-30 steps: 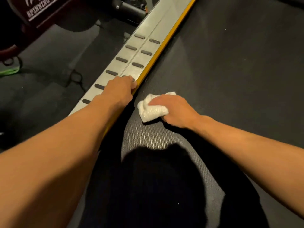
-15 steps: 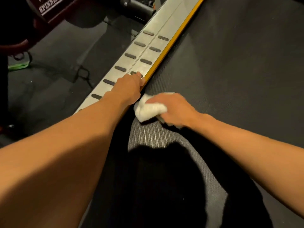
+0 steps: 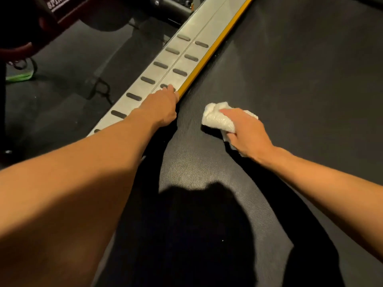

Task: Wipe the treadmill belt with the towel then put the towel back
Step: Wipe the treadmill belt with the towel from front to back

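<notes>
The dark textured treadmill belt [image 3: 290, 83] fills the right and centre of the view. A crumpled white towel [image 3: 217, 119] lies pressed on the belt under my right hand [image 3: 246, 131], whose fingers are closed over it. My left hand [image 3: 159, 108] rests on the silver side rail [image 3: 186, 61], its fingers curled over the rail's yellow inner edge [image 3: 213, 50]. Both forearms reach in from the bottom corners. My shadow darkens the near part of the belt.
The silver rail with dark oval grip pads runs diagonally from lower left to top centre. Left of it is dark rubber floor [image 3: 72, 79] with a black cable [image 3: 101, 90], a green strap [image 3: 18, 77], and a dark red exercise machine [image 3: 53, 11] at top left.
My right hand has slid the towel to the right across the belt, away from the yellow edge. My left hand has stayed on the rail.
</notes>
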Demonstrator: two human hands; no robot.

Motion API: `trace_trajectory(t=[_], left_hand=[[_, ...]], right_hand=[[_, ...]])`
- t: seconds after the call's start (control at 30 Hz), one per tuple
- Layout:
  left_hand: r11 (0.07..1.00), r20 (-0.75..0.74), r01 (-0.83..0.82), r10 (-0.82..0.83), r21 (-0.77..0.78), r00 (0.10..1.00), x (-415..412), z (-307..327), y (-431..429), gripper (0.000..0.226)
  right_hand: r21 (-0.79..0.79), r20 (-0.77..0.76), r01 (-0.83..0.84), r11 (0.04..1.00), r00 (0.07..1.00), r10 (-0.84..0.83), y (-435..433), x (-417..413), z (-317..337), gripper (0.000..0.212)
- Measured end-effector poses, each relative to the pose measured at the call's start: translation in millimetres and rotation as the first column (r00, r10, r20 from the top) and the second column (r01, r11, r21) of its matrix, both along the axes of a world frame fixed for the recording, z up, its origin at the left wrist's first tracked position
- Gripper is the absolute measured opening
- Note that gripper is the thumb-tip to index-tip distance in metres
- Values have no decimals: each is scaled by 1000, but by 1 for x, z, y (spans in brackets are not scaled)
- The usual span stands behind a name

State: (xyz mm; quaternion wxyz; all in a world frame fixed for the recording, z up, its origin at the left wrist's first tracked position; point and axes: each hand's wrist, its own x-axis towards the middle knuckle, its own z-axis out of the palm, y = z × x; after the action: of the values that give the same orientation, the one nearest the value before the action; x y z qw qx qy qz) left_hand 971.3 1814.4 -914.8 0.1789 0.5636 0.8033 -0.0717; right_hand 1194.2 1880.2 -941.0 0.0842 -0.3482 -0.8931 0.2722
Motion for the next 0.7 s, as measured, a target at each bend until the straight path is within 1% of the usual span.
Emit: trace_trajectory(t=[0.03,0.07,0.1,0.13,0.17,0.2,0.23,0.27,0.3,0.33,0.37,0.4,0.43,0.47,0.5,0.53,0.57,0.6,0.63,0.67,0.7], left_hand=[[1000,-2,-1,1,-15,1000,0,-1,1,44],[999,-10,6,-6,-35,1000,1,-1,3,44],[998,-30,22,-24,-60,999,0,-3,5,46],[996,-48,34,-37,-80,998,0,-4,5,47],[995,-57,36,-41,-92,998,1,-6,5,49],[995,-58,29,-35,-95,998,3,-8,4,52],[996,-61,19,-25,-90,998,5,-10,2,54],[997,-61,11,-16,-79,998,7,-13,-1,56],[998,-65,9,-13,-58,998,9,-15,-4,57],[1000,-70,15,-17,-23,997,10,-16,-8,56],[999,-76,34,-32,28,997,11,-17,-13,53],[995,-79,59,-52,85,996,13,-17,-17,48],[988,-79,83,-73,132,994,13,-16,-19,42],[981,-80,105,-93,165,992,14,-16,-21,37],[976,-75,127,-115,175,990,15,-15,-23,34],[974,-61,148,-140,169,988,17,-15,-25,33],[976,-38,163,-159,148,987,19,-15,-27,35],[979,-11,169,-169,110,986,23,-16,-29,38],[983,3,174,-174,51,985,26,-17,-30,44],[982,-7,186,-187,-22,982,28,-17,-30,50],[974,-33,209,-213,-92,977,29,-18,-29,55]], right_hand=[[31,-12,-3,1000,1000,3,-6,6,-2,49],[21,-32,-32,999,999,32,-17,9,-2,48],[4,-52,-123,992,991,123,-33,9,-4,46],[-41,-41,-245,969,969,243,-50,6,-5,47],[-130,21,-350,927,934,356,-65,5,-7,53],[-225,83,-409,884,896,435,-73,4,-7,55],[-274,99,-390,879,898,429,-71,5,-12,58],[-268,58,-314,911,938,341,-63,5,-14,58],[-237,-14,-202,950,979,205,-52,7,-14,53],[-187,-77,-76,979,995,62,-40,9,-12,44],[-143,-116,26,989,992,-43,-30,12,-8,41],[-107,-127,84,991,987,-98,-23,15,-6,37],[-75,-128,95,993,986,-104,-23,19,-5,34],[-69,-131,45,997,990,-54,-26,20,-2,34],[-95,-115,-60,994,992,49,-37,24,0,33],[-151,-54,-191,970,981,185,-51,25,2,33],[-216,49,-300,929,947,317,-65,27,3,32],[-259,116,-364,895,908,403,-75,28,3,32],[-258,106,-368,893,908,404,-80,29,0,35],[-229,45,-319,920,940,337,-78,28,0,37],[-216,-4,-227,950,973,232,-69,28,0,36]])
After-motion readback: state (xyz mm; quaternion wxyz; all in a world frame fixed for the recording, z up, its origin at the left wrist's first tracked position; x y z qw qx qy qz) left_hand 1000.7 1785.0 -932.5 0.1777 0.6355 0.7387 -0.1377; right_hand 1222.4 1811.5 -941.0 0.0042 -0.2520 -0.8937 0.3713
